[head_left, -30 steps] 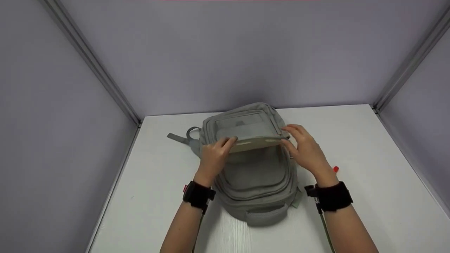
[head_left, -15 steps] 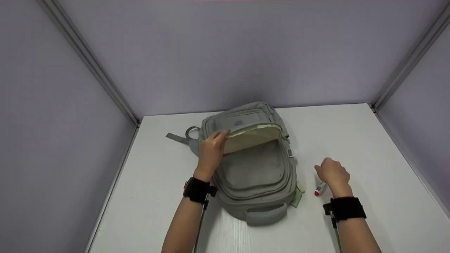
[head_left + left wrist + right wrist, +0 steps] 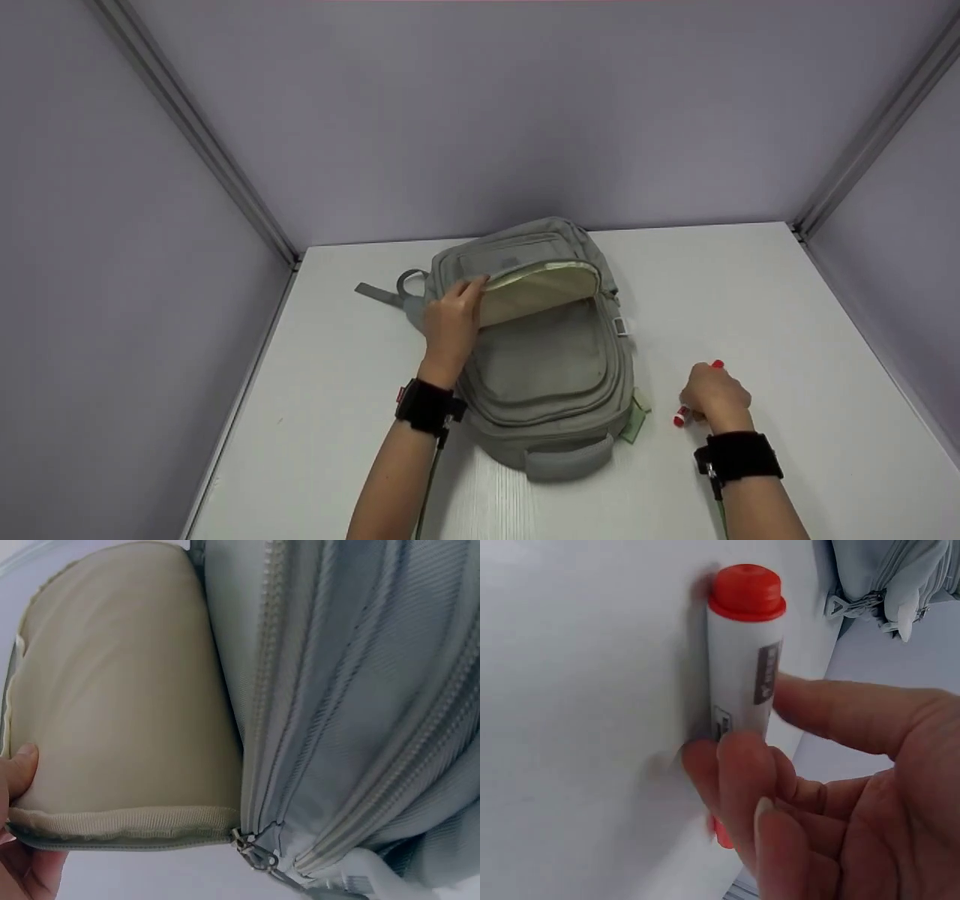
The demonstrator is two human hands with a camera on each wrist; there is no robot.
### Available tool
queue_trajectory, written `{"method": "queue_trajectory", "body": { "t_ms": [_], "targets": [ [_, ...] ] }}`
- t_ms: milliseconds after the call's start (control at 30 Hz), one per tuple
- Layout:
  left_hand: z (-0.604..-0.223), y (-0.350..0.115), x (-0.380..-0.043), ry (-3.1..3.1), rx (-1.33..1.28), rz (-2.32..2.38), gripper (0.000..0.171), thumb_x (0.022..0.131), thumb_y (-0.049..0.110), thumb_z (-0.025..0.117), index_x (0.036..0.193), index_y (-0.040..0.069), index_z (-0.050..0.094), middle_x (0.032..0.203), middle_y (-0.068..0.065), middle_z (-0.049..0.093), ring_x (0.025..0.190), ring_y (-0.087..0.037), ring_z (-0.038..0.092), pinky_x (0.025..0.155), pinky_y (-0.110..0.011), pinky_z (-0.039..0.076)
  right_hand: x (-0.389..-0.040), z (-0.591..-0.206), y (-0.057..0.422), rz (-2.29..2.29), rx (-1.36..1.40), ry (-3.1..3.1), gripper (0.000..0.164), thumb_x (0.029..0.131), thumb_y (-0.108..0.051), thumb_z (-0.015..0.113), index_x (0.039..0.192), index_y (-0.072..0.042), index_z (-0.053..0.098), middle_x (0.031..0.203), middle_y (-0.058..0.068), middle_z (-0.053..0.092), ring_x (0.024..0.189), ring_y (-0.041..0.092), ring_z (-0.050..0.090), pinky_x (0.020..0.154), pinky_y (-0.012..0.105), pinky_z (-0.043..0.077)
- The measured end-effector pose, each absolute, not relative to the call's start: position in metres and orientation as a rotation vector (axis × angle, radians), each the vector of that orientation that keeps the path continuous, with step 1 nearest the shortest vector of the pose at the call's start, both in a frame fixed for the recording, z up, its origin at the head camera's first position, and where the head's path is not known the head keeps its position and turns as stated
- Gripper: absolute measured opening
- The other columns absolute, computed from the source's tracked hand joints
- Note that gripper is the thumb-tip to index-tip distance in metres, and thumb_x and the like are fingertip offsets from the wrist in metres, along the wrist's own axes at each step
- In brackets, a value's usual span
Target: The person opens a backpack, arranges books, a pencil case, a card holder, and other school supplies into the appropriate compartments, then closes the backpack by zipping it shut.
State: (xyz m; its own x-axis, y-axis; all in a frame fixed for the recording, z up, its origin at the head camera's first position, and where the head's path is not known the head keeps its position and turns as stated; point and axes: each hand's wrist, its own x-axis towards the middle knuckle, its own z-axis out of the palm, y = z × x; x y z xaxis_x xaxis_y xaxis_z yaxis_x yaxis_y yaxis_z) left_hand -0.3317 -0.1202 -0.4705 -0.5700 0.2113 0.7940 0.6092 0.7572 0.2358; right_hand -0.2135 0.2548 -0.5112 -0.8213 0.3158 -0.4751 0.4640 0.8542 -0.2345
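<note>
A grey backpack (image 3: 540, 360) lies on the white table with its front pocket unzipped. My left hand (image 3: 452, 315) pinches the edge of the pocket flap (image 3: 551, 289) and holds it folded up, so its beige lining shows. In the left wrist view the thumb (image 3: 22, 769) presses on that lining, other fingers behind it. Right of the bag, my right hand (image 3: 715, 390) grips a white marker with red ends (image 3: 742, 667) at the table surface. Its thumb is on one side of the barrel and its fingers curl round the other; the middle of the marker is hidden.
A carry handle (image 3: 568, 459) sticks out at the bag's near end, and a green tag (image 3: 634, 424) lies at its right side. A loose strap (image 3: 380, 295) reaches left. Grey panels (image 3: 525, 112) enclose the table at the back and sides.
My right hand has left the flap's right corner, come down to the right of the bag and taken hold of the marker. The flap's right side now folds farther back; my left hand stays on it.
</note>
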Motion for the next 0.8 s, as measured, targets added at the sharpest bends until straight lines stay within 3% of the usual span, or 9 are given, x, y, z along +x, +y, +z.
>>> {"method": "queue_trajectory", "body": {
  "t_ms": [67,200,333,467,567,800],
  "targets": [
    [-0.471,-0.12,-0.332,-2.153,-0.584,-0.629,0.018,0.092,0.016,0.069,0.109,0.011,0.073,0.088,-0.005,0.071,0.046,-0.018,0.055,0.041,-0.033,0.045,-0.215,-0.513,0.252,-0.495,0.567,2.6,0.012,0.087,-0.001,0.055,0.09,0.01,0.059,0.064,0.012,0.06,0.055,0.024,0.058,0.053,0.037,0.044],
    [-0.473,-0.12,-0.333,-2.158,-0.566,-0.637,0.017,0.093,0.017,0.067,0.109,0.012,0.073,0.088,-0.005,0.071,0.045,-0.017,0.053,0.04,-0.033,0.043,-0.215,-0.512,0.244,-0.541,0.531,2.659,0.026,0.091,-0.001,0.051,0.108,0.018,0.045,0.069,0.017,0.058,0.057,0.026,0.058,0.051,0.038,0.044],
    [-0.471,-0.12,-0.333,-2.165,-0.574,-0.661,0.017,0.093,0.014,0.067,0.11,0.01,0.072,0.088,-0.007,0.07,0.047,-0.018,0.056,0.043,-0.033,0.047,-0.217,-0.501,0.232,-0.652,0.406,2.784,0.031,0.091,-0.005,0.052,0.109,0.014,0.036,0.07,0.019,0.057,0.055,0.028,0.058,0.047,0.037,0.042],
    [-0.465,-0.119,-0.333,-2.18,-0.567,-0.682,0.02,0.091,0.01,0.07,0.111,0.008,0.071,0.087,-0.009,0.069,0.057,-0.022,0.064,0.049,-0.035,0.051,-0.22,-0.488,0.215,-0.794,0.254,2.895,0.044,0.091,-0.006,0.053,0.123,0.018,0.035,0.071,0.017,0.06,0.053,0.023,0.059,0.045,0.035,0.043],
    [-0.459,-0.117,-0.334,-2.2,-0.54,-0.668,0.02,0.09,0.009,0.071,0.11,0.009,0.071,0.088,-0.008,0.068,0.061,-0.024,0.066,0.05,-0.036,0.052,-0.222,-0.477,0.201,-0.97,0.187,2.875,0.052,0.093,-0.005,0.05,0.135,0.019,0.031,0.081,0.016,0.062,0.059,0.019,0.061,0.049,0.033,0.047],
    [-0.448,-0.114,-0.34,-2.241,-0.501,-0.628,0.015,0.092,0.01,0.069,0.107,0.007,0.07,0.09,-0.008,0.069,0.051,-0.022,0.059,0.046,-0.036,0.048,-0.222,-0.458,0.166,-1.532,0.101,2.426,0.048,0.104,-0.013,0.045,0.142,0.009,0.027,0.123,0.031,0.051,0.056,0.019,0.062,0.049,0.032,0.052]
  ]
}}
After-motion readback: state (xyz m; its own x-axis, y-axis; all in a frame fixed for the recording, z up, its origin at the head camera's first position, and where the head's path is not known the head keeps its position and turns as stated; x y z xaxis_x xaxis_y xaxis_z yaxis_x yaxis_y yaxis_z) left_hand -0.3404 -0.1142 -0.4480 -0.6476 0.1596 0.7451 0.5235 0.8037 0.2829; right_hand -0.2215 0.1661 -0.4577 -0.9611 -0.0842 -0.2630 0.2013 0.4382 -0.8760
